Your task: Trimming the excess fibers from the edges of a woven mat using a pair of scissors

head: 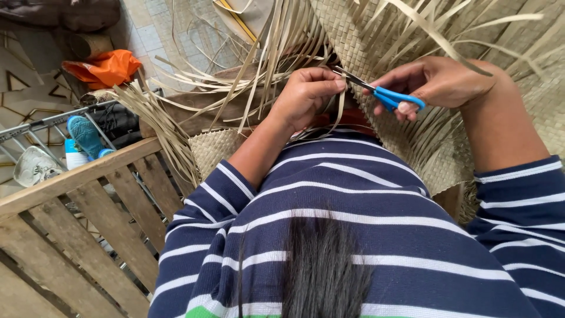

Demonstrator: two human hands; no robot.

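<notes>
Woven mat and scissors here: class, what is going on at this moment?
A person in a striped navy top works on a woven mat of pale dried leaf strips. The left hand pinches a few loose strips at the mat's edge. The right hand holds blue-handled scissors with the blades pointing at those pinched strips. Many untrimmed strip ends stick out around the mat. A wooden slatted frame stands to the left, with an orange bag beyond it.

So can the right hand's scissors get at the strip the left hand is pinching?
Probably yes. The scissors in the right hand have their tips right beside the strip pinched by the left hand, nothing between.
</notes>
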